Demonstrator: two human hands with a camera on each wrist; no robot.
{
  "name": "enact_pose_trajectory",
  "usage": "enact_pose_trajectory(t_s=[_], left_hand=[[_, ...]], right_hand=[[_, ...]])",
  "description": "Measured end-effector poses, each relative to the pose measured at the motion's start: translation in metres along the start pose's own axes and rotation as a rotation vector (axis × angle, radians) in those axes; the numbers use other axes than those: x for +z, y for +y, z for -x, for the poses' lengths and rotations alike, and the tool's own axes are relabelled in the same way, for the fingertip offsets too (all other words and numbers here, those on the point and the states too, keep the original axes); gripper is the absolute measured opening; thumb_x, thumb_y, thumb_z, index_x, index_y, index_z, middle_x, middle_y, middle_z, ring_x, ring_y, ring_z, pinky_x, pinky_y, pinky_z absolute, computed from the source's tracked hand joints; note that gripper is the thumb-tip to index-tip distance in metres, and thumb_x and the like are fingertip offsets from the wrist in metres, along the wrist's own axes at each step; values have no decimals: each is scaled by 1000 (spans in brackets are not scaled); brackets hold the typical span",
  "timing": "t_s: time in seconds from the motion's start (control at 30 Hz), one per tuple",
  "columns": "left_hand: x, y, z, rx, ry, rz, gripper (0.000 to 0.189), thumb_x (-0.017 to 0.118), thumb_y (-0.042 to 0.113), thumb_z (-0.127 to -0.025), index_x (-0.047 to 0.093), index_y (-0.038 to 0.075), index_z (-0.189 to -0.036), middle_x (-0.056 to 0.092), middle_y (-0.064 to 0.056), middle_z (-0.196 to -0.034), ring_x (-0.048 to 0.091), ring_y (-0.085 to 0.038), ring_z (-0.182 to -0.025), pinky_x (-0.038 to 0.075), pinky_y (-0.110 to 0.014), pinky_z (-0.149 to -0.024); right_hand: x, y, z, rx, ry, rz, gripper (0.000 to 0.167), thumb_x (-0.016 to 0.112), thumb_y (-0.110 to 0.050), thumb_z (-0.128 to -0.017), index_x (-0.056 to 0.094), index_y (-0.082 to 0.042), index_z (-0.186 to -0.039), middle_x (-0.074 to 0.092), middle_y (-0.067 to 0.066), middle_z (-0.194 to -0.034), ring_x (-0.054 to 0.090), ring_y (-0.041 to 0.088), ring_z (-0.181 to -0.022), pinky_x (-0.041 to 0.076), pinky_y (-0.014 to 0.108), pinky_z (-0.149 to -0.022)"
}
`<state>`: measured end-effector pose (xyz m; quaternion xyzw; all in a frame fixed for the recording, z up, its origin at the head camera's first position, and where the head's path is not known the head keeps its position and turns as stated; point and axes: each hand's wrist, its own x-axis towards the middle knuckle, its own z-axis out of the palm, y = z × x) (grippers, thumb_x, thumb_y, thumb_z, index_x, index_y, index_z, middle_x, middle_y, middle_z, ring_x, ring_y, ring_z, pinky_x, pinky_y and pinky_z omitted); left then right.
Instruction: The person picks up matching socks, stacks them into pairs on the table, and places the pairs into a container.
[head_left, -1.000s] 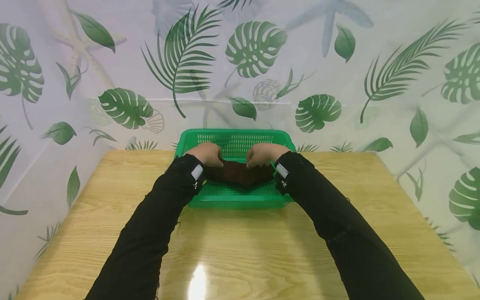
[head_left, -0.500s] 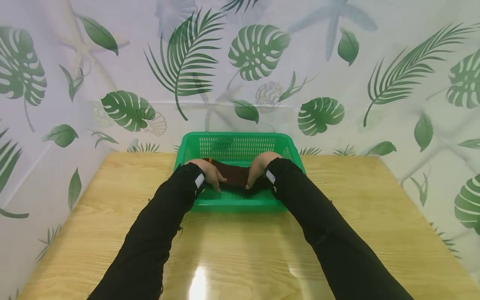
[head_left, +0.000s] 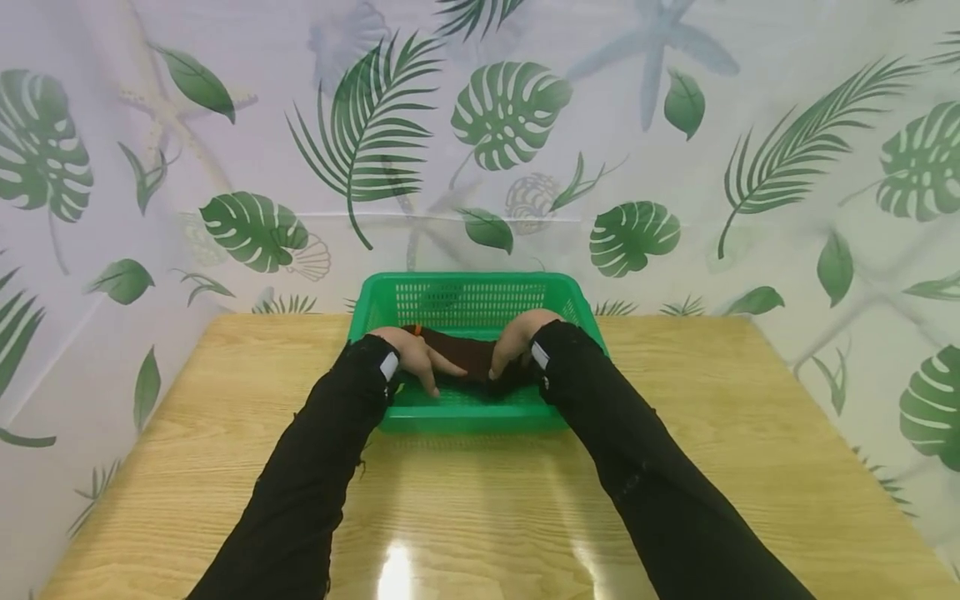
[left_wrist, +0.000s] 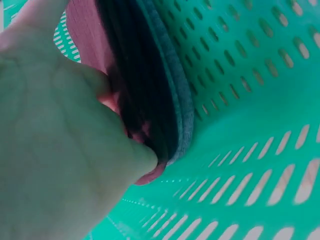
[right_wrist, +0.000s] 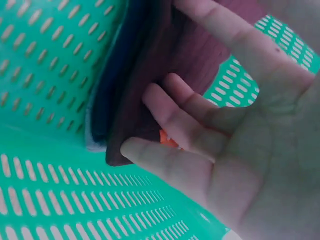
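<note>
In the head view a dark maroon folded cloth (head_left: 465,353) lies in the green plastic basket (head_left: 472,422). My left hand (head_left: 417,353) is at the cloth's left part, thumb and forefinger spread and fairly straight. My right hand (head_left: 516,338) reaches down onto its right part. Dark blue and grey fabric layers (left_wrist: 182,107) lie against the maroon one in the left wrist view, where my thumb side presses at their edge. Extended fingers (right_wrist: 170,162) of my right hand touch the maroon fabric in the right wrist view. The cloth's exact kind is unclear.
Slotted walls of the basket surround both hands. It stands at the back of a wooden table (head_left: 480,500), close to a leaf-patterned sheet (head_left: 525,192). A small orange strip (head_left: 417,330) shows by the cloth's left end.
Both hands have moved lower over the cloth. The left fingers, bent over its top edge before, are now spread. An orange strip has come into view at the left.
</note>
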<state>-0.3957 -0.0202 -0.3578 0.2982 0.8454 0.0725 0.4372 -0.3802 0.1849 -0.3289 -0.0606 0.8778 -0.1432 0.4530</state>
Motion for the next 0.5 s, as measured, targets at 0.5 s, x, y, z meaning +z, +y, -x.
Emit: enact_pose_trajectory(t_s=[0.5], left_hand=[[-3,7,8,-38,30,-25,56,60,40,-95,41,40,-147,9,-9,-162,-9,-34,-148,0,-56,-117]], right_hand=[[1,-18,1,-20,-69,209,45,58,-43,-94,57,-29,-137,42,0,-150,32,27,-142,33,46,-110]])
